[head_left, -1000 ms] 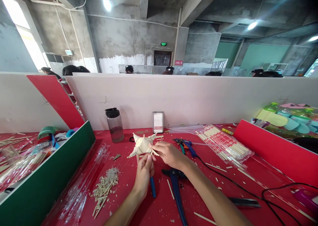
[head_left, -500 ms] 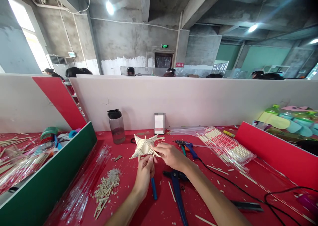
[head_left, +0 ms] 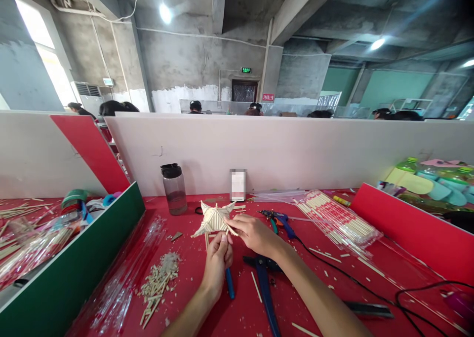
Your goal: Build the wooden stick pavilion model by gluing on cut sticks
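A pale model built of thin wooden sticks (head_left: 215,219), with pointed corners, is held up over the red table between my two hands. My left hand (head_left: 219,258) pinches it from below at its near edge, thumb uppermost. From the right, my right hand (head_left: 254,233) has its fingers closed on the model's right corner. Just under my left hand lies a blue pen-like tool (head_left: 229,283), partly covered. A blue-handled cutter (head_left: 264,287) rests beneath my right forearm, with a loose stick beside it.
A glue gun (head_left: 279,219) with a black cable and bagged sticks (head_left: 340,218) lie to the right. At left are cut stick scraps (head_left: 159,280), plastic sleeves (head_left: 129,268) and a green divider (head_left: 81,248). A water bottle (head_left: 174,191) and a phone-like object (head_left: 238,185) stand behind.
My left hand has shifted slightly down at the model's near edge, and a stick there shows more. My right hand stays almost where it was.
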`<state>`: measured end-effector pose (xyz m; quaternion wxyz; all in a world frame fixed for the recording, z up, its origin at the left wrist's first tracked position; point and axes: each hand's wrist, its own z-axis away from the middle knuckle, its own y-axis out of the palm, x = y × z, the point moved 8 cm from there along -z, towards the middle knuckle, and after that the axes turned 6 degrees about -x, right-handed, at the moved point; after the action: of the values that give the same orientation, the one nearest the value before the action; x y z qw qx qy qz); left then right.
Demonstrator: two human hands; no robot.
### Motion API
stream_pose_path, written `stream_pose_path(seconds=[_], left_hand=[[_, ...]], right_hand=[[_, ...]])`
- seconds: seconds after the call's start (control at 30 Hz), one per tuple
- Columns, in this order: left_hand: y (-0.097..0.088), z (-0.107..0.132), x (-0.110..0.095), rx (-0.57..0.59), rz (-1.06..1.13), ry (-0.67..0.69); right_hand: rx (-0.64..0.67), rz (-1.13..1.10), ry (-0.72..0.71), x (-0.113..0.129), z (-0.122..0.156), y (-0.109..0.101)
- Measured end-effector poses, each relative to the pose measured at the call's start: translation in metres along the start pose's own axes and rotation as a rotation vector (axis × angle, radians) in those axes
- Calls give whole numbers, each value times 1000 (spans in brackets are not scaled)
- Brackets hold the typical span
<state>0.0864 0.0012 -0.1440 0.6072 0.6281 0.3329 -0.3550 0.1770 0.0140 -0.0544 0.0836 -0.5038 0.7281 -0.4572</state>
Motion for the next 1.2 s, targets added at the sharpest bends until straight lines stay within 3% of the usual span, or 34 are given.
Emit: stream_pose_path(seconds=[0.53,0.93,1.2], left_hand=[[3,9,-14,-158,-253,200],[3,10,-7,-117,-193,108],[3,8,-12,-139,-244,160]], right_hand=[[1,20,7,0,0,1],[-14,3,12,2,0,-1],[-5,26,18,1,0,-1]])
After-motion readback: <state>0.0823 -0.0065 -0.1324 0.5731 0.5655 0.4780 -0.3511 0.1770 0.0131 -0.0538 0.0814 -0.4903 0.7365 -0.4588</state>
